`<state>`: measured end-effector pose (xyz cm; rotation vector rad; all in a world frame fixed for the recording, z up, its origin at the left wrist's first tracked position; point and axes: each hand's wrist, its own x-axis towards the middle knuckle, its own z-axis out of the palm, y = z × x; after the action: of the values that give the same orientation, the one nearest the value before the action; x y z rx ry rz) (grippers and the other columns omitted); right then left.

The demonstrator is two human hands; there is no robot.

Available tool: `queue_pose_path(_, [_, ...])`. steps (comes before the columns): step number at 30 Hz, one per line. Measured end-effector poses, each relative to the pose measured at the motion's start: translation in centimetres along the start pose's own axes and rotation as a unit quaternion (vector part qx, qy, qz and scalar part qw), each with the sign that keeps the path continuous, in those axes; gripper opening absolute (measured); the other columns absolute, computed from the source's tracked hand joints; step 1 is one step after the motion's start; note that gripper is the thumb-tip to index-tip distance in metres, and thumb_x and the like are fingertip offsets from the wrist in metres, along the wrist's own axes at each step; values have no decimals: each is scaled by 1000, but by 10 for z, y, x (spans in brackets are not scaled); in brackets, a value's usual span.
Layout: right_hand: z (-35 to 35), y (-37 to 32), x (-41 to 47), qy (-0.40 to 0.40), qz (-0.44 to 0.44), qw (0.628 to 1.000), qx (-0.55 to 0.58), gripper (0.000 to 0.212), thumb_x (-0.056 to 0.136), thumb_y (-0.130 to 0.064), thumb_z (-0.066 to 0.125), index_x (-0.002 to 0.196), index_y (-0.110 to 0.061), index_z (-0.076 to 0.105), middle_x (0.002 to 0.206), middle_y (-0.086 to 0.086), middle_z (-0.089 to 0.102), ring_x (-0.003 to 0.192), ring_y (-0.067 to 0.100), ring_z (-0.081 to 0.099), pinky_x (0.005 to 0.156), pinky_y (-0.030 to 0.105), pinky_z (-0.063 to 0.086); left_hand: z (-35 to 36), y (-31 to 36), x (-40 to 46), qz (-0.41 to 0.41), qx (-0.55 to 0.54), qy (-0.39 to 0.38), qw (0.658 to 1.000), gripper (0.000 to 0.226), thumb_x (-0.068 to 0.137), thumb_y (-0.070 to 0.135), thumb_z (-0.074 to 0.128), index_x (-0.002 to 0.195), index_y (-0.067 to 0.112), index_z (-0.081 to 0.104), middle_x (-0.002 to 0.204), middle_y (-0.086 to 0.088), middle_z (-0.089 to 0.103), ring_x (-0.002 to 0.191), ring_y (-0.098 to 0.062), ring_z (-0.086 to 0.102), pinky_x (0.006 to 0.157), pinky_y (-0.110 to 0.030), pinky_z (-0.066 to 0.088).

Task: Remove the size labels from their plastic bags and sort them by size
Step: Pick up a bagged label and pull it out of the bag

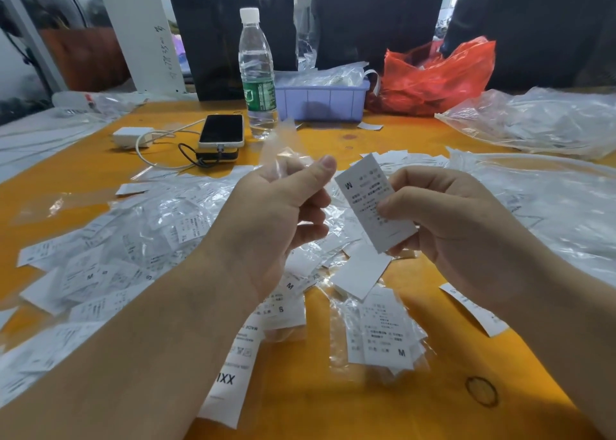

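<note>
Nearby, water bottle (256, 72), phone (222, 130), lilac bin (321, 101), red bag (436, 74)

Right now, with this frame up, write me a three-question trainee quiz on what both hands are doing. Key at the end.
1. Which size letter is printed on the label stack pinched in the right hand?
2. True or false: the left hand holds an emptied clear plastic bag.
3. What stands just left of the lilac plastic bin: A) water bottle B) red bag C) charger?

Key: 1. M. 2. True. 3. A, the water bottle.
</note>
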<state>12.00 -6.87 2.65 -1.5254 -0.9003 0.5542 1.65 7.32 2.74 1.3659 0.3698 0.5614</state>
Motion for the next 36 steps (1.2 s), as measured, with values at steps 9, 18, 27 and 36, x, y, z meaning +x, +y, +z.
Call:
queue_pose_path(9, [-6, -6, 0, 44, -14, 995, 88, 12, 61, -8, 54, 54, -14, 47, 73, 4, 65, 69, 21, 58, 59, 31, 51, 4, 3, -1, -38, -30, -20, 999, 46, 98, 31, 49, 57, 20, 66, 59, 1, 59, 49, -12, 54, 48, -25, 48])
queue_pose_path(18, [-6, -1, 3, -5, 24, 988, 151, 6, 62, -9, 56, 62, -15, 54, 71, 3, 67, 63, 17, 62, 56, 27, 51, 11, -3, -7, 43, 162, -92, 982, 33, 99, 15, 46, 78, 11, 71, 62, 1, 65, 56, -9, 57, 55, -23, 51])
queue_pose_path(27, [-8, -2, 3, -16, 8, 985, 170, 8, 65, -10, 56, 62, -16, 58, 71, 1, 66, 65, 14, 62, 57, 25, 53, 8, -6, -5, 38, 184, -100, 977, 27, 93, 26, 60, 79, 8, 72, 63, 1, 67, 58, -10, 58, 58, -20, 52])
queue_pose_path(36, [-5, -3, 1, -40, -30, 989, 139, 8, 69, -9, 59, 62, -13, 59, 81, 10, 72, 73, 21, 67, 67, 29, 56, 9, -8, -6, 12, 186, -132, 974, 18, 88, 23, 68, 85, 6, 74, 59, 2, 64, 53, -6, 55, 57, -19, 51])
